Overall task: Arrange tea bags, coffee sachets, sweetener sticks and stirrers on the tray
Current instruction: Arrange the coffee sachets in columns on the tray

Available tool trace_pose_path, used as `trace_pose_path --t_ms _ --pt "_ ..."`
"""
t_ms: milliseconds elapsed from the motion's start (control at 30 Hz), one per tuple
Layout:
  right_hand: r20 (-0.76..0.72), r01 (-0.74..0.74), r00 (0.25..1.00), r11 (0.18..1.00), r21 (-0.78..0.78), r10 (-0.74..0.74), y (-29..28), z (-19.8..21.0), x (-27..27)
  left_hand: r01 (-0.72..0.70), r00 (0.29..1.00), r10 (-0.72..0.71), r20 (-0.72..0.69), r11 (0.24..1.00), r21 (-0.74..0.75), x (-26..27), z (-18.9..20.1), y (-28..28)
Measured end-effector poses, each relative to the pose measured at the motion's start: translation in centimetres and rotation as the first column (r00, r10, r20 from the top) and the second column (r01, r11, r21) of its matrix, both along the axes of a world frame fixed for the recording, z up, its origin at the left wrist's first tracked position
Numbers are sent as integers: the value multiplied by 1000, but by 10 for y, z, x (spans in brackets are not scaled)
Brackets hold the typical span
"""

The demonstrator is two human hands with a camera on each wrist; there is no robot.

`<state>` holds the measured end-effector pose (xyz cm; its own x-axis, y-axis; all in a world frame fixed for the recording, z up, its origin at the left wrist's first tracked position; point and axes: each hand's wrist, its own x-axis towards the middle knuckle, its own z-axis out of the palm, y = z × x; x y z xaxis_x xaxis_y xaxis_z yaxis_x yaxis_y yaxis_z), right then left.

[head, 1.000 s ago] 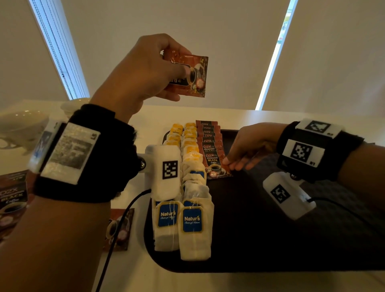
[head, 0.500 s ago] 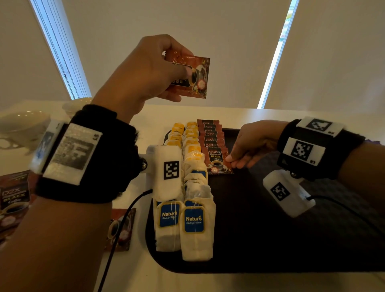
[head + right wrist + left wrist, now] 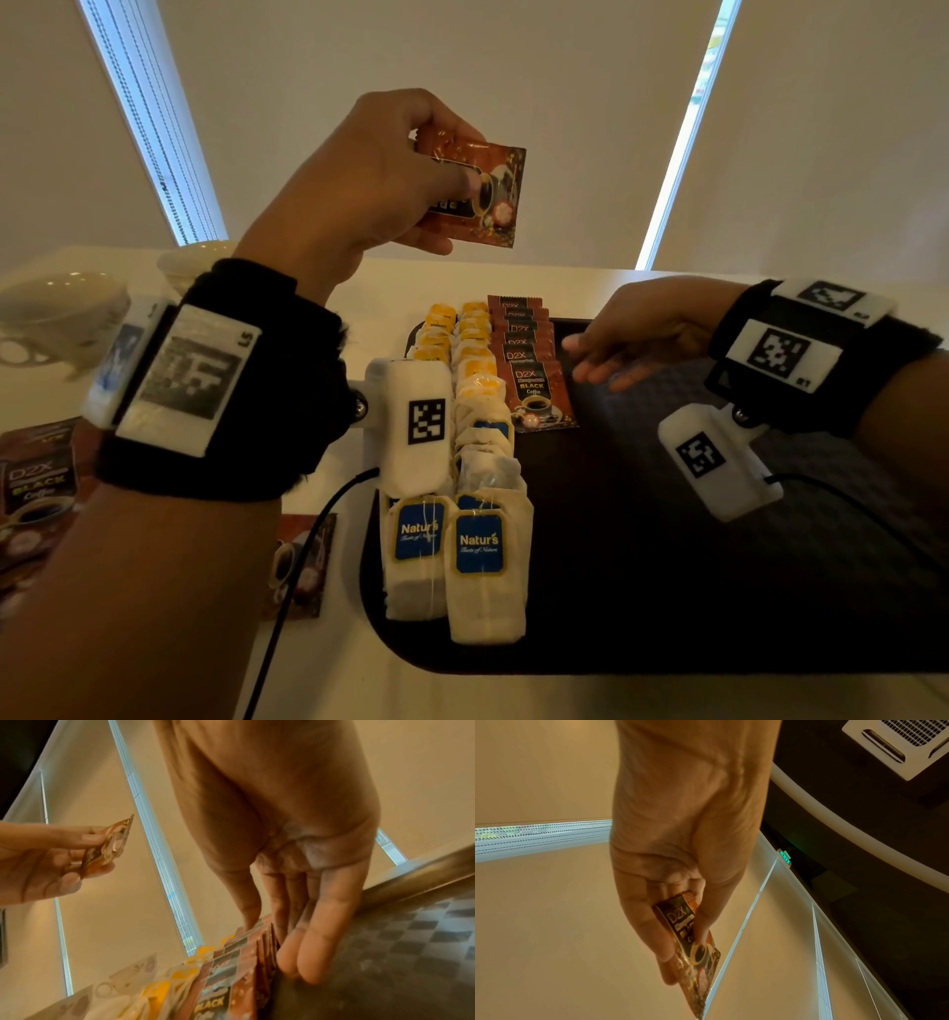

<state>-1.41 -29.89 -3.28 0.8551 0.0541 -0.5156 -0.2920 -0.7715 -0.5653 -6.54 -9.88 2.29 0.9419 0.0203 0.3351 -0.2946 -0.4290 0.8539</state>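
My left hand [image 3: 441,192] is raised above the table and pinches one brown coffee sachet [image 3: 493,200] between thumb and fingers; the left wrist view shows the same sachet [image 3: 693,939] in that grip. On the black tray [image 3: 667,565] lies a row of overlapping coffee sachets [image 3: 534,380]. Left of it run two rows of tea bags, yellow-tagged [image 3: 475,334] at the back and blue-tagged [image 3: 477,545] in front. My right hand [image 3: 601,360] hovers low over the tray, its straight fingers [image 3: 303,953] lying along the right edge of the sachet row [image 3: 231,983].
White cups [image 3: 56,318] stand at the table's far left. Loose coffee sachets lie on the table at the left [image 3: 36,488] and beside the tray [image 3: 303,565]. The tray's patterned floor [image 3: 398,953] is bare right of the sachet row.
My right hand has drawn back a little from the front sachet toward the row's right side, with its fingers straighter. The left hand keeps the sachet up, drifting slightly right.
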Motion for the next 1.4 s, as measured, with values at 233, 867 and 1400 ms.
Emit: trace_pose_path --t_ms 233,867,1400 --pt "66 22 998 1000 4 -22 15 -9 8 1 1000 -1 -4 1000 8 0 1 0" --pt "332 9 943 997 74 -33 13 6 3 66 993 -60 -105 996 55 -3 1 1" --pt "632 -353 763 906 235 134 15 41 -55 328 901 -192 -388 887 324 -9 0 -6"
